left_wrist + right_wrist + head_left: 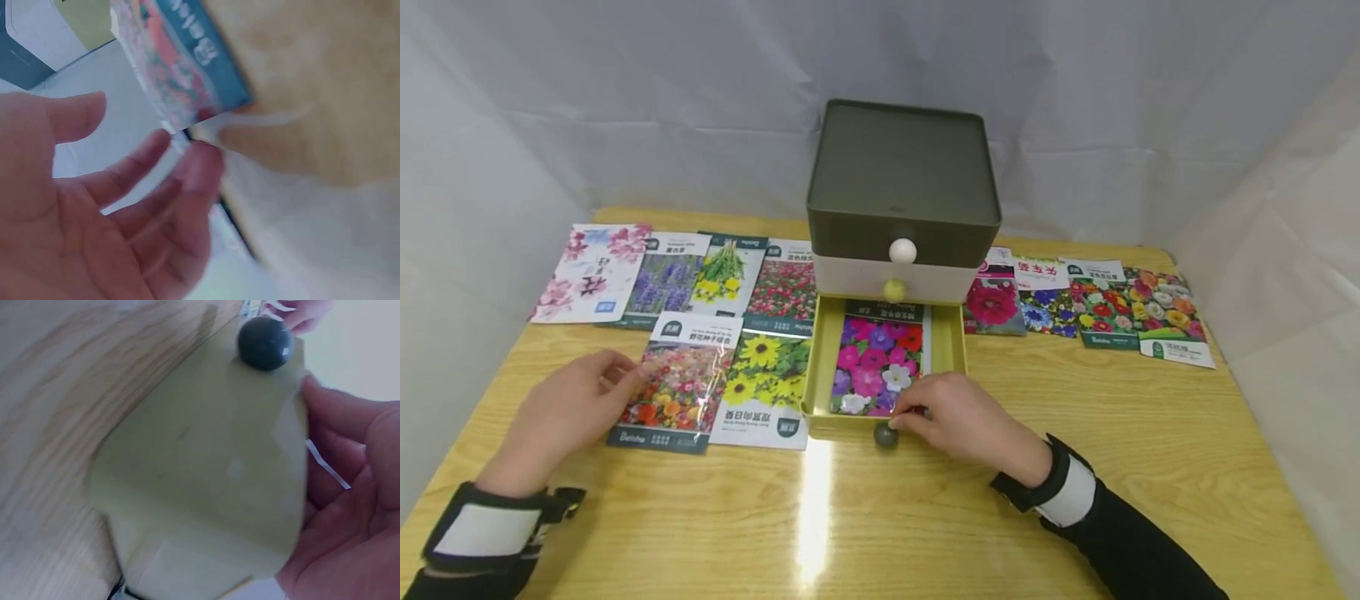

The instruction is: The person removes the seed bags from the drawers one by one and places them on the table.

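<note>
A yellow drawer (pixel 958 342) stands pulled out at the bottom of a small drawer cabinet (pixel 904 167). Inside it lies a seed packet (pixel 876 367) picturing pink, purple and white flowers. My right hand (pixel 955 417) pinches the drawer's front rim, thumb beside the dark round knob (pixel 265 344); in the right wrist view the fingers (pixel 334 450) reach behind the front panel. Over on the left, my left hand (pixel 568 404) is at the edge of a seed packet (pixel 681 383) with mixed flowers. Its fingers are loosely bent, without a grip on the packet (pixel 181 69).
A sunflower packet (pixel 763 383) lies between the mixed-flower packet and the drawer. Several seed packets, such as a lavender one (pixel 662 279), line the table's back left; others, including one with red blooms (pixel 1101 308), lie right of the cabinet. White cloth (pixel 1075 125) hangs behind.
</note>
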{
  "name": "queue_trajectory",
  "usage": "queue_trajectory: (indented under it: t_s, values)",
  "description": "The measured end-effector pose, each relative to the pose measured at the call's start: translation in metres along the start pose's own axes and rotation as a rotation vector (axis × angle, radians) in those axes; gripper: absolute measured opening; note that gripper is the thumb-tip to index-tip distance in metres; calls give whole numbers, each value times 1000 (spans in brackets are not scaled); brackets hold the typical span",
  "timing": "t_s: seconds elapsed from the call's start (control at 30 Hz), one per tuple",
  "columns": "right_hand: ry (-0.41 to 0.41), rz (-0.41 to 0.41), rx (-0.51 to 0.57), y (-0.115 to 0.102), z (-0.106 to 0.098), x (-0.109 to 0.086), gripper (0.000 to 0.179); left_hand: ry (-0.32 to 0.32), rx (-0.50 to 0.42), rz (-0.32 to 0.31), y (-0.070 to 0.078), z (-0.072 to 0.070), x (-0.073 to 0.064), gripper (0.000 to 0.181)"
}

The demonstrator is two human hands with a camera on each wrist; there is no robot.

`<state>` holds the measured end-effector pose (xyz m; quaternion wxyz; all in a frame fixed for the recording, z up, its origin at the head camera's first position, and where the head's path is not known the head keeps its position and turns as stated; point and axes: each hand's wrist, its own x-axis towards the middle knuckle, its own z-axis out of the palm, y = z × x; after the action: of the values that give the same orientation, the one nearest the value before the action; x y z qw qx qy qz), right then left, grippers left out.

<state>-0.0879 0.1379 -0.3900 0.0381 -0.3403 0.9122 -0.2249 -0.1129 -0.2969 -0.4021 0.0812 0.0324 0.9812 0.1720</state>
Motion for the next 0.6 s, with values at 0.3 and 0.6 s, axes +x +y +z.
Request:
queue_trajectory:
  t_s: [0.3, 0.6]
  values:
    - [102, 40, -152, 17, -6, -2, 16, 102, 13, 231, 70, -7, 1, 54]
    - [102, 22, -341, 27, -7, 8, 13, 163, 28, 666, 160, 18, 25, 28]
